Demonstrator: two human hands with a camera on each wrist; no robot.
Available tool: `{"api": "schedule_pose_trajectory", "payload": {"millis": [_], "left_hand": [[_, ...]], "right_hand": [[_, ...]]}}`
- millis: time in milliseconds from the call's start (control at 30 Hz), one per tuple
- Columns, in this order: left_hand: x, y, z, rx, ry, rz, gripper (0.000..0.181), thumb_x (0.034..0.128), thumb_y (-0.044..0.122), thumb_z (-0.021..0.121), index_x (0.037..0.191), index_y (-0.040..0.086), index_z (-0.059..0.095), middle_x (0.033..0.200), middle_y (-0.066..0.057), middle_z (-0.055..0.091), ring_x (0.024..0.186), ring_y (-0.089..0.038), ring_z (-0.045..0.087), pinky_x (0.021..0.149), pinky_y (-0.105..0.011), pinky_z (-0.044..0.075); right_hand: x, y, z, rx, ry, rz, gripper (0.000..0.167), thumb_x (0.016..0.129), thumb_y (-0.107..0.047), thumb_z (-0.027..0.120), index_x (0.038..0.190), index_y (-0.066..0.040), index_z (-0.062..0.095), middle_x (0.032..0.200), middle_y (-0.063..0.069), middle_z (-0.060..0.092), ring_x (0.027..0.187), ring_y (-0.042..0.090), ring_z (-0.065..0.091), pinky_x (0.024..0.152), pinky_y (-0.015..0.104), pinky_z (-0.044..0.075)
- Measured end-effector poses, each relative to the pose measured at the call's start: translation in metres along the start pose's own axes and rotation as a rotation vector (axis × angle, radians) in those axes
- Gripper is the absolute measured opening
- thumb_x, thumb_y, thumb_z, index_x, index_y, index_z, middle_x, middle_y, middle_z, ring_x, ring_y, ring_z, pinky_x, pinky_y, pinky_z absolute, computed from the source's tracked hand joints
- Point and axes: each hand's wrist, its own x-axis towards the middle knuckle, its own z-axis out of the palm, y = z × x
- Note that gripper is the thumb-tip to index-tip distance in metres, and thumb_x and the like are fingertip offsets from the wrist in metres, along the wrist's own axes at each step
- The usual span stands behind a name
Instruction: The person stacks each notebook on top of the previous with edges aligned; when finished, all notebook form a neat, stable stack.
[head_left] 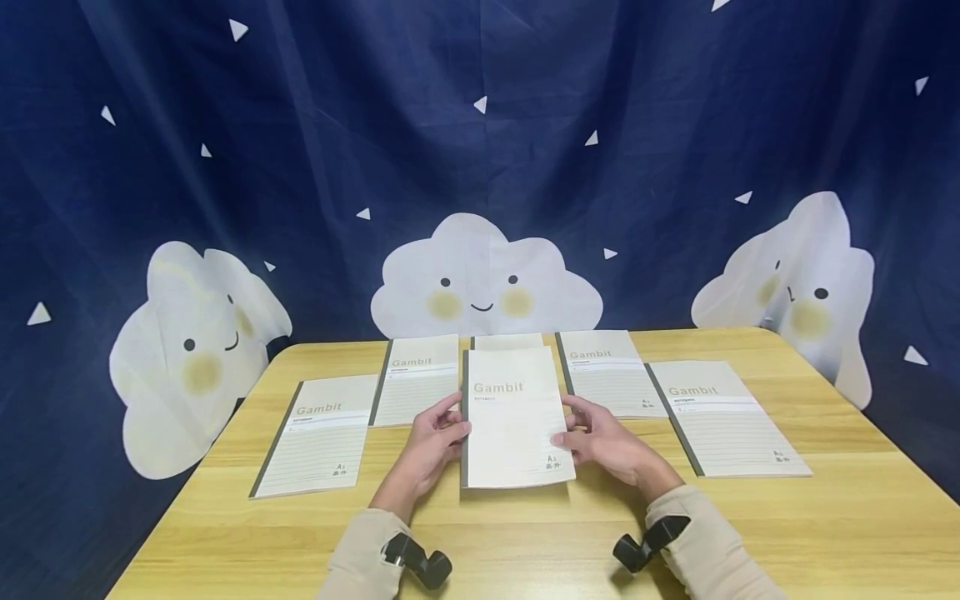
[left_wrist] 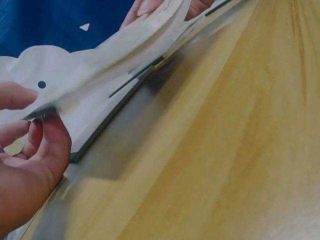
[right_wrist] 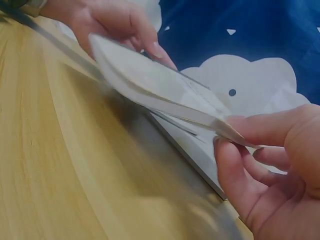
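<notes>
Here, a cream rectangular paper notebook (head_left: pixel 517 433) hangs above the yellow wood-grain table (head_left: pixel 517 550), its dark-grey spine (head_left: pixel 465 457) pinched by the left grip (head_left: pixel 427 446), its opposite edge pinched by the right grip (head_left: pixel 609 440).

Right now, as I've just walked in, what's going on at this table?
A person holds one notebook raised just off the wooden table. The left hand pinches it at the dark spine side, and the right hand pinches the opposite edge. Five other notebooks lie on the table: two to the left, two to the right, and one behind the raised one, mostly hidden by it in the head view. A blue curtain with smiling clouds hangs behind.
</notes>
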Motion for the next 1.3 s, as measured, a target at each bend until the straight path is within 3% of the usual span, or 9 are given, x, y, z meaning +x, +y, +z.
{"api": "schedule_pose_trajectory", "payload": {"millis": [167,400,633,833,1033,1300], "left_hand": [[0.001,0.000,0.000,-0.068,-0.020,0.013,0.064,0.0852,-0.005,0.056,0.144,0.005,0.033,0.096,-0.002,0.045,0.082,-0.012,0.051,0.068,-0.024,0.049],[0.002,-0.002,0.004,-0.120,0.074,0.037,0.050,0.0843,-0.005,0.059,0.132,-0.007,0.044,0.095,-0.003,0.053,0.074,-0.010,0.053,0.060,-0.021,0.048],[0.003,-0.003,0.006,-0.094,0.119,0.046,0.044,0.0846,-0.005,0.060,0.127,-0.010,0.049,0.098,-0.005,0.051,0.073,-0.009,0.051,0.058,-0.018,0.044],[0.004,-0.001,0.006,-0.066,0.076,0.033,0.055,0.0832,-0.006,0.058,0.136,-0.004,0.043,0.100,-0.005,0.047,0.079,-0.010,0.049,0.059,-0.017,0.043],[0.009,0.006,0.007,-0.011,0.021,0.038,0.061,0.0841,-0.005,0.056,0.142,0.000,0.037,0.102,-0.005,0.043,0.076,-0.010,0.044,0.057,-0.016,0.038],[0.024,0.015,0.014,0.105,0.133,0.080,0.046,0.0874,0.002,0.060,0.132,-0.001,0.050,0.116,-0.015,0.049,0.084,-0.012,0.053,0.064,-0.018,0.047]], "right_hand": [[0.001,-0.003,0.003,-0.049,0.088,-0.001,0.067,0.085,-0.007,0.064,0.143,0.003,0.031,0.104,0.018,0.055,0.085,0.022,0.061,0.069,0.034,0.055],[0.000,-0.005,0.005,-0.007,0.145,-0.010,0.064,0.085,-0.006,0.063,0.141,0.007,0.033,0.108,0.018,0.054,0.087,0.021,0.062,0.071,0.033,0.056],[-0.001,-0.005,0.002,0.034,0.061,-0.012,0.068,0.086,-0.005,0.061,0.143,0.007,0.026,0.117,0.021,0.049,0.090,0.020,0.060,0.070,0.027,0.055],[-0.001,-0.006,-0.001,0.035,0.015,-0.016,0.071,0.086,-0.004,0.059,0.146,0.003,0.022,0.121,0.022,0.047,0.088,0.019,0.057,0.064,0.022,0.049],[0.004,-0.012,-0.003,-0.020,0.118,-0.018,0.069,0.086,-0.006,0.060,0.146,0.003,0.025,0.115,0.017,0.049,0.073,0.011,0.052,0.059,0.020,0.047],[0.016,-0.018,-0.006,-0.123,0.255,-0.042,0.055,0.089,-0.008,0.061,0.139,0.004,0.040,0.112,0.018,0.052,0.081,0.010,0.057,0.064,0.021,0.050]]}}
